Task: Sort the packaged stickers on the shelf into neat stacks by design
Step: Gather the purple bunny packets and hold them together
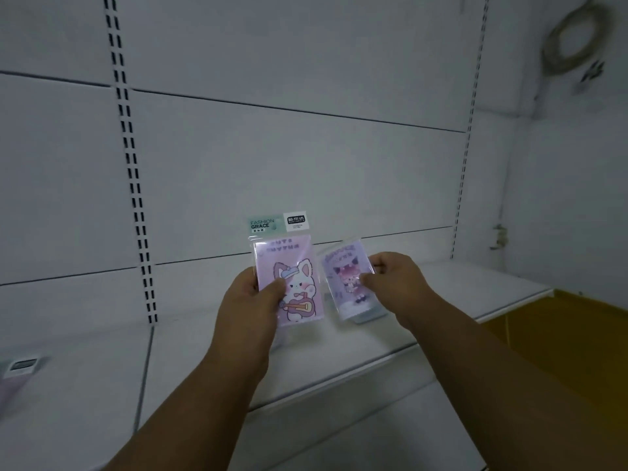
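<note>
two bare forearms are seen nearest the camera, rising from the bottom edge, where both are cut off before the elbow. the left hand [249, 297] is closed on a sticker pack with a guitar-playing rabbit [289, 277]: its thumb is pressed on the front of the pack and its other fingers are hidden behind it. this pack is held upright above the shelf [210, 355], and its green and white header card is readable in part as "fashion grace"; the purple lettering below is too blurred to be read. the right hand [390, 278] is clamped on a second sticker pack with a pink-haired figure [346, 280], pinched by its right edge between thumb and fingertips and tilted slightly. the two packs are held just beside each other without touching. under the second pack, a pale edge of something flat is glimpsed on the shelf; what it is cannot be told, since most of it is covered.

at the far left edge, another pack [13, 375] is cut off by the frame and blurred. the shelf's front lip runs diagonally below the arms, and the white surface to either side of the hands is open. a slotted upright [131, 171] is fixed in the back panel to the left, and a coil of cable [574, 39] is hung at upper right.
</note>
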